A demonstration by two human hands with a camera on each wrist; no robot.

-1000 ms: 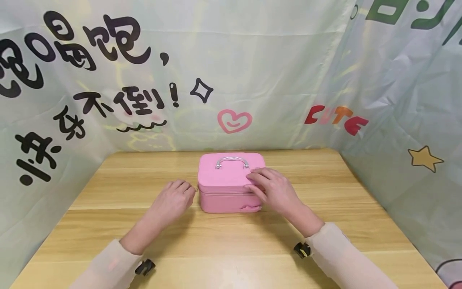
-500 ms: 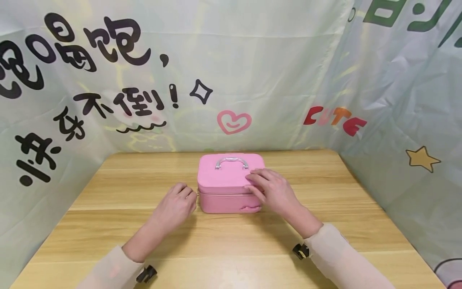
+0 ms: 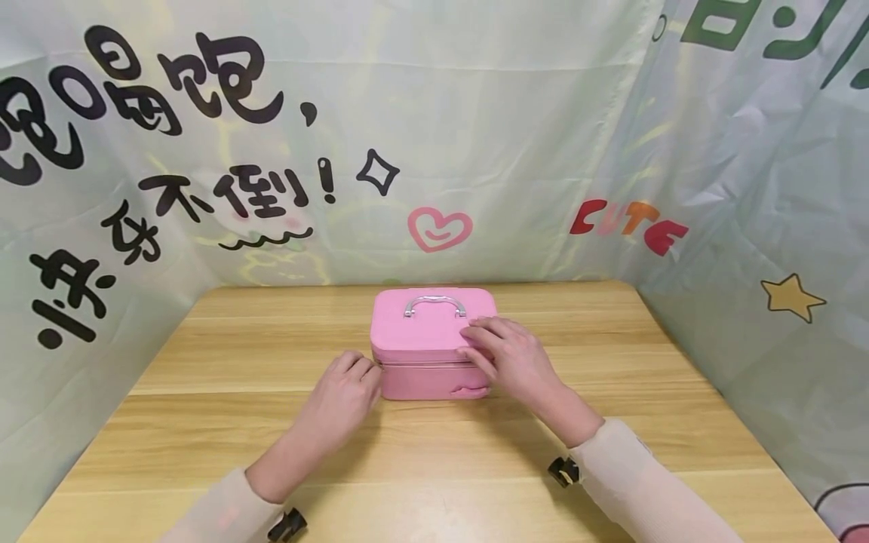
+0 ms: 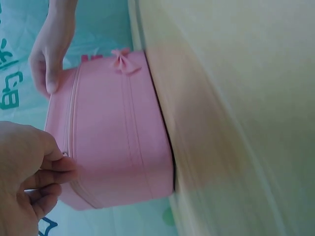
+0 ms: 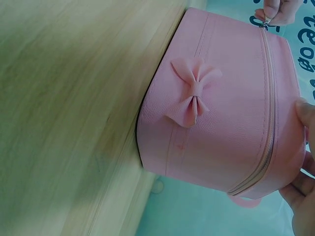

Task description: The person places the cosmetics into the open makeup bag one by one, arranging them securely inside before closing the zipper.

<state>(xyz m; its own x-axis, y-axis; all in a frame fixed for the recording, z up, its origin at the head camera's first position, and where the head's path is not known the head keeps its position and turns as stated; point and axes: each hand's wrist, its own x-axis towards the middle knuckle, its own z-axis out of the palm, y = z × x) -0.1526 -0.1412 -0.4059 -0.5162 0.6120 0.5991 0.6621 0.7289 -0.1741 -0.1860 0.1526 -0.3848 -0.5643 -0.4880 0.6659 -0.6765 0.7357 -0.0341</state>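
A pink cosmetic case [image 3: 417,381] with a silver handle [image 3: 434,302] on its lid [image 3: 421,332] stands upright on the table. Its zipper [image 5: 270,108] runs round below the lid, and a pink bow [image 5: 194,93] decorates the front. At the case's front left corner, my left hand [image 3: 346,392] pinches the small metal zipper pull [image 5: 266,22] between thumb and fingers. My right hand [image 3: 519,358] grips the lid's right side, with the thumb against the front edge and the fingers over the top. The lid is down; the inside is hidden.
The wooden table [image 3: 434,467] reaches back to a printed cloth backdrop [image 3: 502,136], which also hangs along both sides. Dark wrist cameras sit under both sleeves, low over the tabletop.
My left hand has moved with the zipper pull from the case's left side round to its front left corner, rightward and slightly nearer. The right hand keeps its hold on the lid.
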